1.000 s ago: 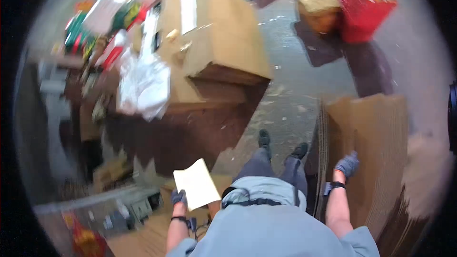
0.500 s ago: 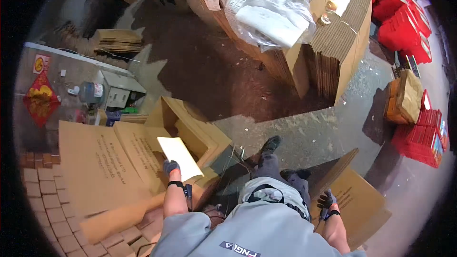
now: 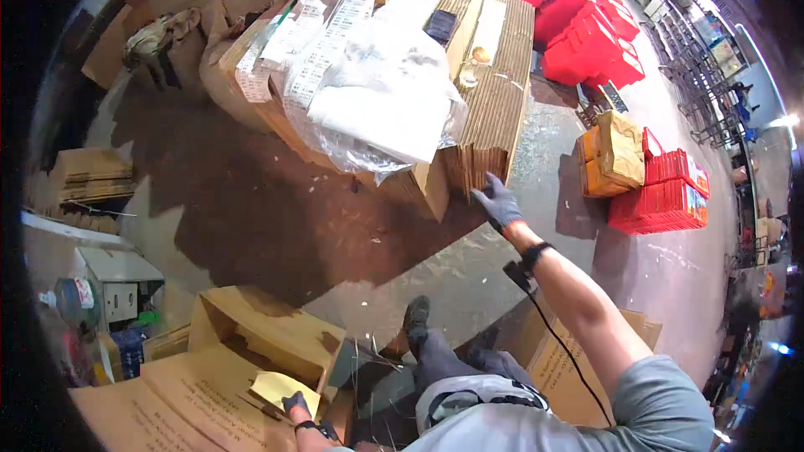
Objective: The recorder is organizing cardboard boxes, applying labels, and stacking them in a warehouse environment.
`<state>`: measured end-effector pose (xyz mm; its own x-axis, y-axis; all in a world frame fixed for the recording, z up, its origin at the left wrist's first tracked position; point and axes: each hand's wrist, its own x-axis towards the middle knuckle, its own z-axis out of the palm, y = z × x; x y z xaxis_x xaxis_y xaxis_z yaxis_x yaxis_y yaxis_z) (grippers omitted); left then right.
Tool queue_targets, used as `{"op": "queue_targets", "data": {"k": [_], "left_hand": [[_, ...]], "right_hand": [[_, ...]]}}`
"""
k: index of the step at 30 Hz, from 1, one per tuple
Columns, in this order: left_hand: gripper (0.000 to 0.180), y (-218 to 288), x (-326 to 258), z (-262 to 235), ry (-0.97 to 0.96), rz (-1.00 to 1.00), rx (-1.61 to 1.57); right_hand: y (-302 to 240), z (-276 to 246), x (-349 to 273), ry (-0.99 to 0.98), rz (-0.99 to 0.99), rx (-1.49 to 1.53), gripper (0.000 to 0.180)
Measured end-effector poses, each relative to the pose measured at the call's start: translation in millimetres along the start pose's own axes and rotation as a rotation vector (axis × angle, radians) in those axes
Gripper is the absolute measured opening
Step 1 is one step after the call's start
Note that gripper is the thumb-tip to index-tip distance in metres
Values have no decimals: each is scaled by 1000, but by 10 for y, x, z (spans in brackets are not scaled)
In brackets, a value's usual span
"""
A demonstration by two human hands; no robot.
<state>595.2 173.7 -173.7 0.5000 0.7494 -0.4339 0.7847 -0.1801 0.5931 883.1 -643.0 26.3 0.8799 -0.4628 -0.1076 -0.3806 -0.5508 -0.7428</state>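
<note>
My left hand (image 3: 296, 404), in a dark glove, grips a pale yellow sheet (image 3: 280, 387) by its near edge. The sheet lies over the flaps of an open cardboard box (image 3: 289, 326) at the lower left. My right hand (image 3: 501, 202), in a grey glove, is stretched far forward with fingers apart and holds nothing. Its fingertips are at the near end of a stack of flattened cardboard (image 3: 494, 88); whether they touch it I cannot tell. Beside that stack, clear plastic wrapping and white material (image 3: 377, 105) lie on top, next to printed label sheets (image 3: 335, 29).
Red stacks (image 3: 578, 29) stand at the far right, with an orange-brown package (image 3: 611, 155) and red flat bundles (image 3: 657, 201) nearer. A flattened carton (image 3: 557, 360) leans by my right leg. A grey metal box (image 3: 117, 276) and a water bottle (image 3: 75, 301) are at the left.
The view has swung to the right. My right hand has left the carton beside my leg and reached forward to the cardboard stack. My left hand keeps hold of the yellow sheet.
</note>
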Motion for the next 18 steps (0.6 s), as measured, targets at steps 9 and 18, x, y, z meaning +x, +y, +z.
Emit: {"op": "queue_targets", "data": {"k": [9,18], "left_hand": [[24,1201,-1362,1356,-513,1132,744],[37,2684,-1925,1799,-799,919,619]], "right_hand": [[-1033,893,1542,-84,432,-106,93],[-1443,1106,1260,211,367,-307,68]]}}
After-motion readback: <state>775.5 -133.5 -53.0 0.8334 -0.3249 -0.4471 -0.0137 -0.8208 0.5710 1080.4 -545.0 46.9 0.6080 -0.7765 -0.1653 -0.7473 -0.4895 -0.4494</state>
